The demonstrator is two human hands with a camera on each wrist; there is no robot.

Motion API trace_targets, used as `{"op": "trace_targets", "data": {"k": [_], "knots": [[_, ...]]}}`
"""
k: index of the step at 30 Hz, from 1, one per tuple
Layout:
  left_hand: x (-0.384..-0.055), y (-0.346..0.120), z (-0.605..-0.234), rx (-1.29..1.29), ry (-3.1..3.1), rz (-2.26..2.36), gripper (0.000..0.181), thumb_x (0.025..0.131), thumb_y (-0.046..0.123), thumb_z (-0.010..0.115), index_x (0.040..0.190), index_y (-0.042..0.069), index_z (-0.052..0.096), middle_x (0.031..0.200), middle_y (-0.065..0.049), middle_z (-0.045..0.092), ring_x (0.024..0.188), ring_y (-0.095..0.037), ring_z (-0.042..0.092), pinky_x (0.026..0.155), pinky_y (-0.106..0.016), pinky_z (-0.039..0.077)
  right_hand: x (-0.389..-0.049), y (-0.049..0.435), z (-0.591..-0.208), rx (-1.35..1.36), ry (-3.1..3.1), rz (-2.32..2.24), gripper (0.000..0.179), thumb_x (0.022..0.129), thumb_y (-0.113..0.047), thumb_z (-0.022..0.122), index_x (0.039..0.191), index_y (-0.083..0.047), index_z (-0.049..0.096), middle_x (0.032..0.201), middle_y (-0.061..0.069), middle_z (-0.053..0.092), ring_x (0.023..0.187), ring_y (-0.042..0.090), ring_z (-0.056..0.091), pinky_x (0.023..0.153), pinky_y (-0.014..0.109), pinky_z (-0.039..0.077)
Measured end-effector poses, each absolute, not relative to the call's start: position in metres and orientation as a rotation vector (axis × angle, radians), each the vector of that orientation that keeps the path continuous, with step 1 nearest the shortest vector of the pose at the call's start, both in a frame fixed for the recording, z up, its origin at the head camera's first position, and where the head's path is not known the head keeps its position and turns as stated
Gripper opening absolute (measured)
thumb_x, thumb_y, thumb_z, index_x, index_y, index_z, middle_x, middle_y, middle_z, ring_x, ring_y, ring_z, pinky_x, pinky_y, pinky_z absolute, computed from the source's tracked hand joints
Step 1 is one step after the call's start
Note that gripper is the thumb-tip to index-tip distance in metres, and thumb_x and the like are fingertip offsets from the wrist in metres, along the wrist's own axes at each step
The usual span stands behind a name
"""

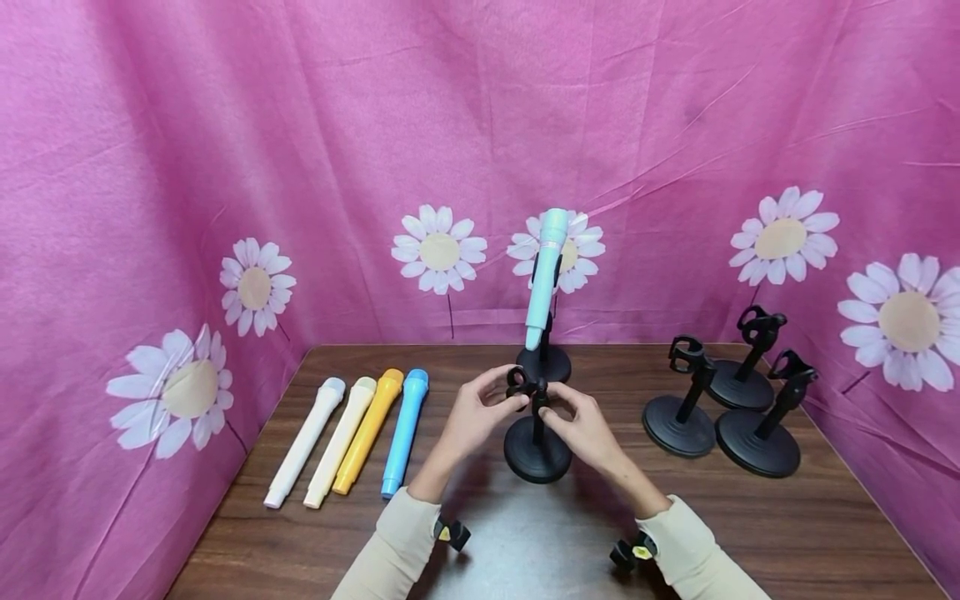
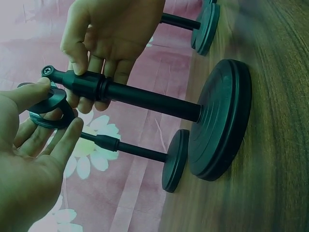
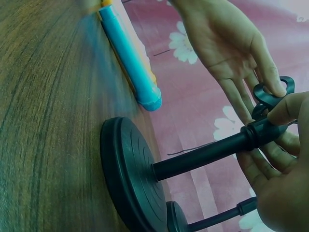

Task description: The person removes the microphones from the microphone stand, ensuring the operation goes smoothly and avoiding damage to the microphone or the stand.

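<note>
A black microphone stand (image 1: 537, 450) with a round base stands upright on the table between my hands. My left hand (image 1: 474, 414) pinches the ring-shaped clip (image 2: 50, 108) at its top between thumb and fingers. Just below the clip, my right hand (image 1: 584, 426) grips the upper collar (image 3: 263, 133) of the post, thumb on the near side. Directly behind is a second stand (image 1: 545, 364), which carries a mint-green microphone (image 1: 547, 275) tilted in its clip.
Left on the brown table (image 1: 480, 542) lie a white microphone (image 1: 306, 442), a cream one (image 1: 341, 442), a yellow one (image 1: 369, 431) and a blue one (image 1: 406, 433). Three black stands (image 1: 678, 425) with bare clips are grouped at the right. A pink flowered cloth (image 1: 480, 125) hangs behind.
</note>
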State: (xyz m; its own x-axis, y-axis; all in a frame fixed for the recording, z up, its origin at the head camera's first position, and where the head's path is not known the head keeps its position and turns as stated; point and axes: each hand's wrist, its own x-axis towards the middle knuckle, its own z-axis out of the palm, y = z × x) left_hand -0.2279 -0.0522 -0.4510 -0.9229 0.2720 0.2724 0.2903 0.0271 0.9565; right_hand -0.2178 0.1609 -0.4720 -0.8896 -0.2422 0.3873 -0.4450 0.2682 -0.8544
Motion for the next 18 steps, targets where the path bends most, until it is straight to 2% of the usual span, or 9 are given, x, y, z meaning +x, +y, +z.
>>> {"op": "trace_targets", "data": {"k": [8, 18], "knots": [[-0.2271, -0.0525, -0.4514, -0.591, -2.258, -2.090, 0.043, 0.097, 0.012, 0.080, 0.139, 0.016, 0.070, 0.128, -0.012, 0.073, 0.125, -0.024, 0.070, 0.102, -0.029, 0.060, -0.2187, 0.1632, -0.4738, 0.690, -2.349, 1.680, 0.033, 0.097, 0.009, 0.064, 0.128, 0.000, 0.071, 0.117, 0.017, 0.076, 0.109, 0.013, 0.070, 0.099, 0.023, 0.056], [-0.2273, -0.0529, -0.4511, -0.610, -2.237, -2.119, 0.042, 0.096, 0.008, 0.079, 0.137, 0.015, 0.070, 0.127, -0.014, 0.072, 0.130, -0.035, 0.066, 0.106, -0.034, 0.059, -0.2175, 0.1655, -0.4750, 0.669, -2.333, 1.684, 0.033, 0.096, 0.001, 0.075, 0.128, -0.007, 0.072, 0.114, 0.012, 0.078, 0.108, 0.011, 0.070, 0.099, 0.032, 0.059]]}}
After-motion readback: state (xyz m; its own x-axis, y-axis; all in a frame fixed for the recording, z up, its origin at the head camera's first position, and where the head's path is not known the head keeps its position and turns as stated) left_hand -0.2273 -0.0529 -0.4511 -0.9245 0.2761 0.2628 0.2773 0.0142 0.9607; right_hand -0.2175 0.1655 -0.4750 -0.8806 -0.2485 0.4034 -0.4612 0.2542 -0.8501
